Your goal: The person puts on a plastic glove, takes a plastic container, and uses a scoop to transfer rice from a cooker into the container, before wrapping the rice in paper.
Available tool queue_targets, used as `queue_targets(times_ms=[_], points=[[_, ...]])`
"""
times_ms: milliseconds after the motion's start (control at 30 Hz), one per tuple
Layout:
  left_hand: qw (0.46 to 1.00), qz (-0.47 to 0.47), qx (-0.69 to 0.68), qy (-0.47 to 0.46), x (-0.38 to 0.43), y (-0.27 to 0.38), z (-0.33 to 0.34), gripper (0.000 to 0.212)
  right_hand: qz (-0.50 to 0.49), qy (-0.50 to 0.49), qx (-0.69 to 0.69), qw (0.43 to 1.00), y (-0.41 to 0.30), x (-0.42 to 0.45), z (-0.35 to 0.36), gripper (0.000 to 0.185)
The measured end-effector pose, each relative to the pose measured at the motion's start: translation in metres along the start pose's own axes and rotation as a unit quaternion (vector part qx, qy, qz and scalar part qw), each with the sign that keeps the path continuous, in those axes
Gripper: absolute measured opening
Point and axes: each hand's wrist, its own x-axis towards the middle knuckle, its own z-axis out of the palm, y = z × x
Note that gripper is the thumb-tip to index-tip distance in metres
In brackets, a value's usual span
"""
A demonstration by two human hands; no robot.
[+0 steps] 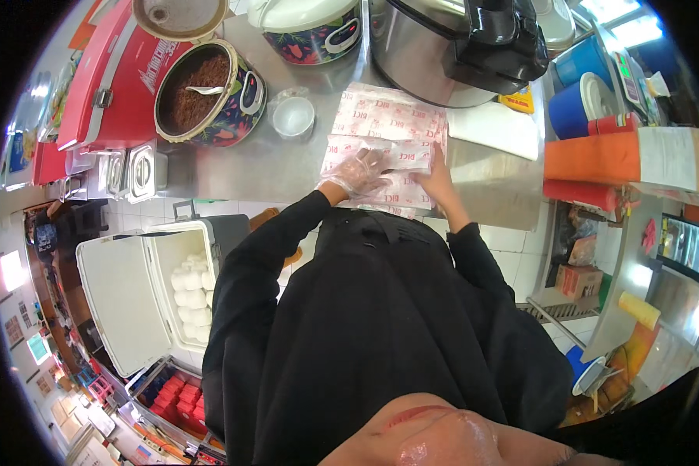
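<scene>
A sheet of red-and-white printed wrapping paper (378,116) lies on the steel counter near its front edge, with a folded paper packet (405,155) on top. My left hand (358,173), in a clear plastic glove, presses on the packet's left part with its fingers spread. At the right end, my bare right hand (436,177) has the packet's edge between thumb and fingers. What the packet holds is hidden. Left of the paper stand clear plastic cups (294,118). Beyond them, an open patterned pot (209,93) holds brown crumbly food and a white spoon (205,90).
A large steel cooker (419,52) and a lidded patterned pot (311,32) stand behind. White sheets (495,129) lie to the right. A red cooler box (122,76) and steel containers (143,172) are at left. Below the counter, an open cooler (201,233) holds white wrapped portions.
</scene>
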Motion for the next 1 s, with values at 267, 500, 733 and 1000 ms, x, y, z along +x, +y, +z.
queue_targets(times_ms=[267, 500, 733, 1000], points=[[0.996, 0.062, -0.061, -0.033, -0.004, 0.011, -0.036, 0.063, 0.16, -0.043, 0.426, 0.889, -0.061, -0.048, -0.013, 0.085], [0.984, -0.077, -0.016, -0.157, 0.066, -0.04, -0.034, 0.044, -0.048, -0.048, 0.182, 0.981, -0.078, -0.048, -0.019, 0.06], [0.993, -0.069, 0.005, -0.095, 0.067, -0.023, -0.07, 0.029, -0.326, -0.026, -0.383, 0.864, -0.05, -0.021, 0.025, 0.055], [0.961, -0.064, 0.16, 0.214, -0.049, -0.057, 0.11, 0.039, -0.337, -0.025, -0.38, 0.861, -0.021, -0.016, 0.021, 0.05]])
